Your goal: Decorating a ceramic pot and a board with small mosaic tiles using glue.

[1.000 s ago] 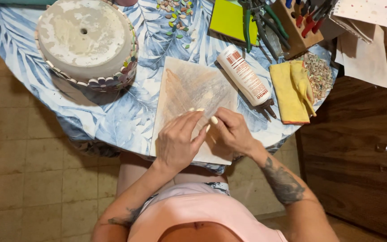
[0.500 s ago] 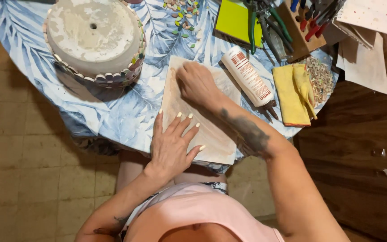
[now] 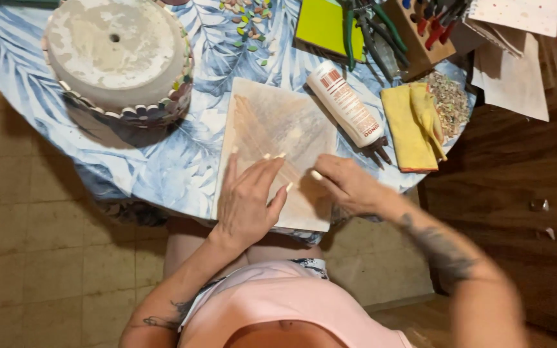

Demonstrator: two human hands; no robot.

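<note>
Both your hands were down on the pale board at the near edge of the table, busy with something small at its middle.

Your left hand (image 3: 247, 203) lay flat on the board (image 3: 278, 129), fingers spread and released, pinning it over the blue leaf-print tablecloth (image 3: 162, 167). Your right hand (image 3: 349, 187) rested beside it, fingertips drawn together as if pinching; what they pinched was too small to tell. The step looked like placing or pressing a small piece onto the board, so the next move called for a steady left hand and a light, exact touch. Just beyond lay the glue bottle (image 3: 344, 103) and yellow cloth (image 3: 412, 125); farther off, the upturned pot (image 3: 114, 55) edged with tiles, with loose tile bits (image 3: 247, 22) beside it.
</note>
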